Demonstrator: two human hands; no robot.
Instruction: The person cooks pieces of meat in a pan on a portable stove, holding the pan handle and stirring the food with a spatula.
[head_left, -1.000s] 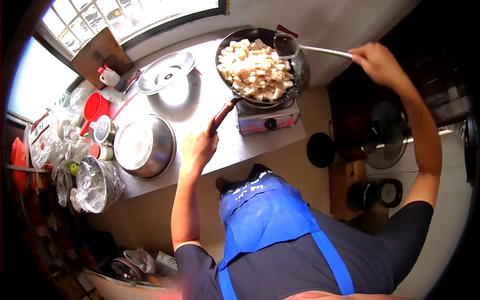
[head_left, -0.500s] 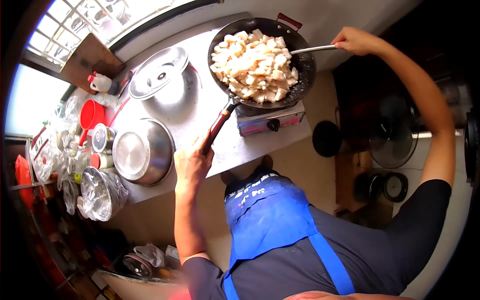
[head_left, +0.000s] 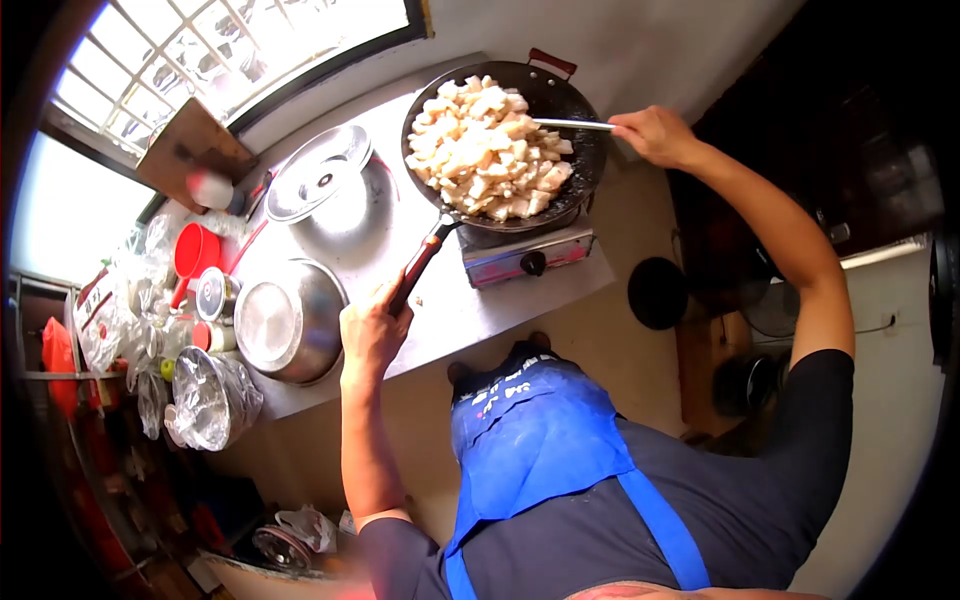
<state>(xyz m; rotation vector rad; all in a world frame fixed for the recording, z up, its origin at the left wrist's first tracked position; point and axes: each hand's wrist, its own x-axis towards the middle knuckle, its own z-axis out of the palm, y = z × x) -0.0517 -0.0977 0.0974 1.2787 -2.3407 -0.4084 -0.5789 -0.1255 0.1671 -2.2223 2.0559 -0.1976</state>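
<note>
A dark wok stands on a small stove, heaped with pale chunks of food that look like cut meat. My left hand is closed around the wok's long brown handle. At the wok's far right side, my right hand grips the end of a metal-handled cooking utensil. The utensil's head is buried in the chunks, so its shape is hidden.
Left of the wok are a metal lid, an upturned steel basin and a red ladle. Jars and plastic bags crowd the counter's left end. A cutting board leans below the window.
My right hand and the utensil have moved left over the wok, and the heap has shifted left, baring more of the wok's right side. My left hand keeps its grip.
</note>
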